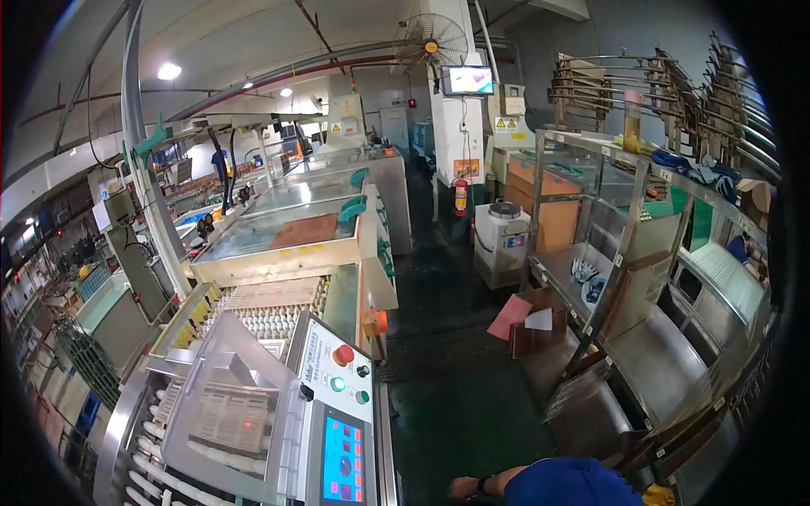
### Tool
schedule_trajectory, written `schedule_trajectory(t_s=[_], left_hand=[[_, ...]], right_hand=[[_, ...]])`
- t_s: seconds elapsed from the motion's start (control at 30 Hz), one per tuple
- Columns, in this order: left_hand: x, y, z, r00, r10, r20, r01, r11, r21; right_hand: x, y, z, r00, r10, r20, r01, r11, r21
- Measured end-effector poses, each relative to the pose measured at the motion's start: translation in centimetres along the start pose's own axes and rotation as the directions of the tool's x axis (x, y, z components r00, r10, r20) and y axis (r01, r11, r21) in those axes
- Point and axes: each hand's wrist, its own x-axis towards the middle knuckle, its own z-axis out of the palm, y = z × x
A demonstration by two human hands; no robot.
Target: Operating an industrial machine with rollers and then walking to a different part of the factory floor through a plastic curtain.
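Note:
At the bottom edge, what appears to be my right hand [462, 487] comes in with a dark wristband and a blue sleeve [578, 482]. It is small and partly cut off, so its fingers cannot be made out, nor whether they hold anything. My left hand does not show. Nearest the hand, to its left, stands a control panel with a lit touch screen [343, 460], a red knob [343, 354] and a lit green button [338, 384]. A clear cover [221, 413] tilts over white conveyor rollers [150, 447] beside it. Something yellow [658, 496] shows past the sleeve.
A long processing line with a brown panel [305, 231] on its lid runs ahead on the left. Metal rack shelves [658, 354] stand to the right. Pink and brown sheets [512, 317] lean low by the rack. A fire extinguisher [461, 196] is by the pillar.

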Motion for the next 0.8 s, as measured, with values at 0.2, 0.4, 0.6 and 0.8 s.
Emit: schedule_trajectory(t_s=[0.2,0.4,0.6,0.8], left_hand=[[0.3,0.3,0.5,1.0,0.0,0.008,0.0,1.0,-0.003],[0.1,-0.8,-0.8,0.999,-0.004,-0.036,0.004,1.0,-0.003],[-0.1,-2.0,-2.3,0.996,-0.013,-0.088,0.011,1.0,-0.022],[-0.6,-2.7,-3.7,0.992,-0.024,-0.122,0.023,1.0,-0.015]], right_hand=[[2.1,2.2,-0.5,0.489,-0.867,0.1,0.758,0.365,-0.54],[5.6,6.1,1.0,0.907,-0.344,0.241,0.396,0.511,-0.763],[3.5,4.2,0.9,0.95,-0.265,0.164,0.308,0.722,-0.62],[2.4,2.7,-0.1,0.939,-0.273,0.208,0.333,0.582,-0.742]])
